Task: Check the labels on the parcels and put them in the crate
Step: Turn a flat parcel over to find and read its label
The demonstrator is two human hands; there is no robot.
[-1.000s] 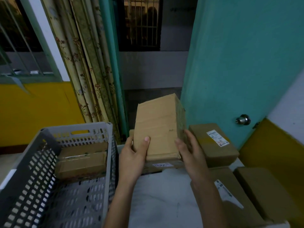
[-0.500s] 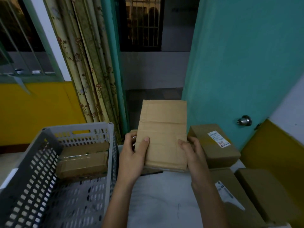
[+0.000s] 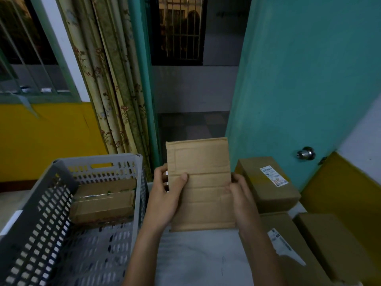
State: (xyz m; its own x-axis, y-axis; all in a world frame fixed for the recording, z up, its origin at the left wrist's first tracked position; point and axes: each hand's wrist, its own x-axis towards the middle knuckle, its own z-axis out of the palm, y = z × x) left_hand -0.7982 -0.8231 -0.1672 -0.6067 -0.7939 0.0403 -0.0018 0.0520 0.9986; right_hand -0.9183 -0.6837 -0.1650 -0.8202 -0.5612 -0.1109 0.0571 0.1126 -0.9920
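Note:
A brown cardboard parcel (image 3: 201, 182) is held upright in front of me over the white table (image 3: 198, 261), its plain taped face towards me with no label showing. My left hand (image 3: 165, 201) grips its left edge, thumb on the front. My right hand (image 3: 241, 201) grips its right edge. A grey perforated crate (image 3: 41, 213) stands at the left with one taped parcel (image 3: 103, 205) lying at its far end. Three more parcels lie on the right: one with a white label (image 3: 268, 182), a labelled one (image 3: 288, 254) nearer me, and a plain one (image 3: 334, 244).
A teal door (image 3: 299, 79) with a metal knob (image 3: 306, 153) stands open behind the parcels on the right. Floral curtains (image 3: 107, 79) hang behind the crate. Yellow walls close in on the left and far right.
The parcel has been turned in both hands from a tilted pose to a flat face towards me, and brought lower and closer. The crate and other parcels have not moved.

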